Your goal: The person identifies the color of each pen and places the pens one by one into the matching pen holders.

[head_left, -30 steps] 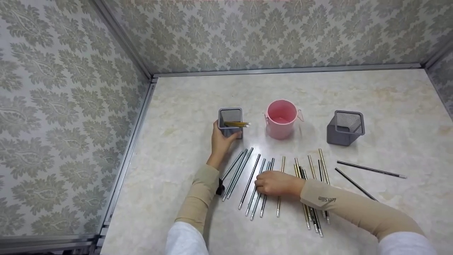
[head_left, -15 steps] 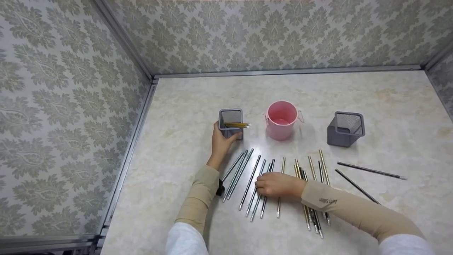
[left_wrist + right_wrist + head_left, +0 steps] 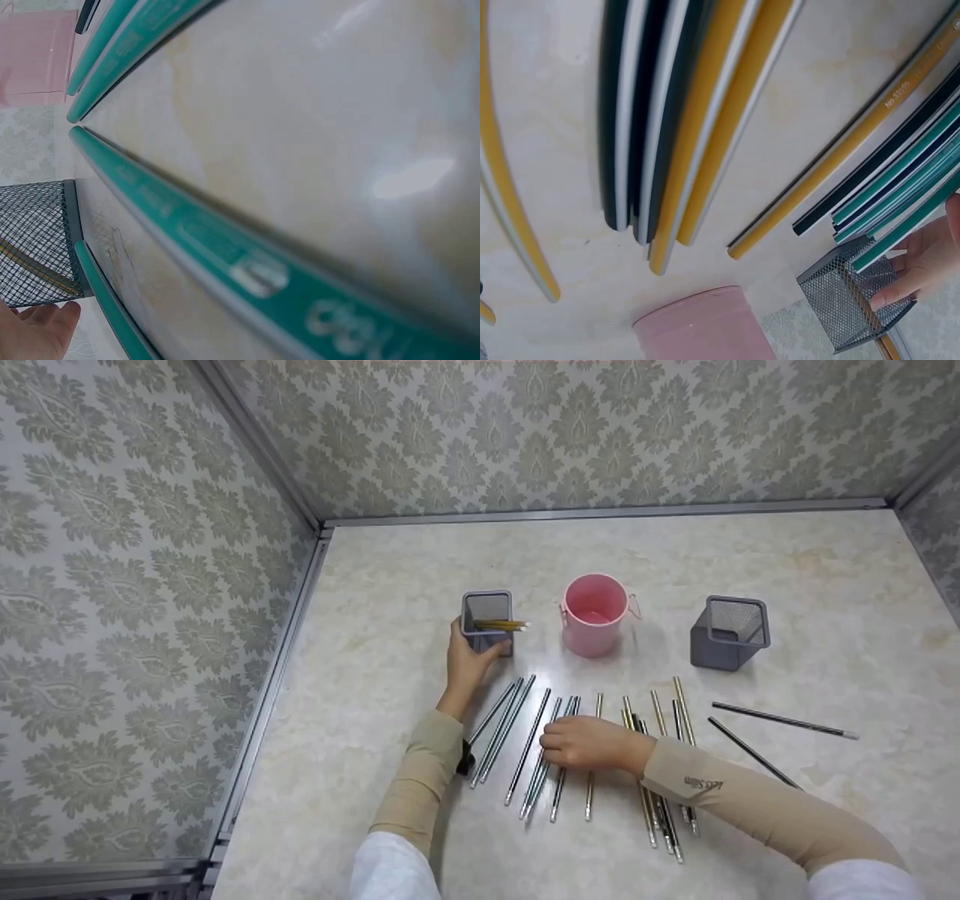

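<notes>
In the head view, my left hand [image 3: 469,664] grips a grey mesh pencil cup [image 3: 487,641] from its lower side, thumb across the front. A few yellow pencils [image 3: 501,625] lean inside it, white-tipped ends over the rim. My right hand [image 3: 589,742] is low over the row of pencils, fingers curled down and pinching a green pencil [image 3: 531,795]; its fingertips are partly hidden. A second green pencil lies right beside it. Nearby are a black pencil [image 3: 529,746] to the left and a yellow pencil [image 3: 589,795] under the hand.
A pink bucket [image 3: 592,637] stands behind the pencils, and another mesh cup [image 3: 724,649] is to its right. Several green pencils [image 3: 504,727] lie by the left forearm. Mixed yellow and black pencils [image 3: 660,817] pass under the right forearm; two black pencils [image 3: 787,721] lie farther right.
The right hand has lifted slightly, and the green pencil at its fingers has shifted left against its neighbour. The left hand and its cup stay in place.
</notes>
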A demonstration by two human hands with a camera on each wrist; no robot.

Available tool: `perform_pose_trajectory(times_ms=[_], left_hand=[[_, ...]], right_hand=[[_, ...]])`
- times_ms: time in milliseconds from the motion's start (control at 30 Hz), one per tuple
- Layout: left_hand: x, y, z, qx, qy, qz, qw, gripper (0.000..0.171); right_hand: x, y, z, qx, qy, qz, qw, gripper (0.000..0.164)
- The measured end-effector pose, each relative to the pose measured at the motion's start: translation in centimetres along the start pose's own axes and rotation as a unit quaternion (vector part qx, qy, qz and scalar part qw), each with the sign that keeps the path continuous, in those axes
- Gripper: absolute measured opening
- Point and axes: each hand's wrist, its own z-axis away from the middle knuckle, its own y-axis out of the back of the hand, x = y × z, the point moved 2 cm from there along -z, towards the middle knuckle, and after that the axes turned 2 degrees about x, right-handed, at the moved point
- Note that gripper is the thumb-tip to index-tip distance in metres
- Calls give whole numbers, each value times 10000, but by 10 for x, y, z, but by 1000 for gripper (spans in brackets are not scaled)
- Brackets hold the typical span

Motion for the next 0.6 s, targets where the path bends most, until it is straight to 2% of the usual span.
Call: perform_pose_trajectory(times_ms=[167, 500, 600], left_hand=[[0, 0, 0, 7, -126, -11, 9999, 83], [-1, 0, -1, 30, -102, -9, 9999, 81], [0, 0, 0, 25, -85, 17, 10000, 81]], right_hand=[[2, 4, 0, 67, 17, 63, 10000, 12], [5, 13, 0, 248, -144, -16, 9996, 17], [7, 14, 0, 433, -187, -53, 9989, 17]])
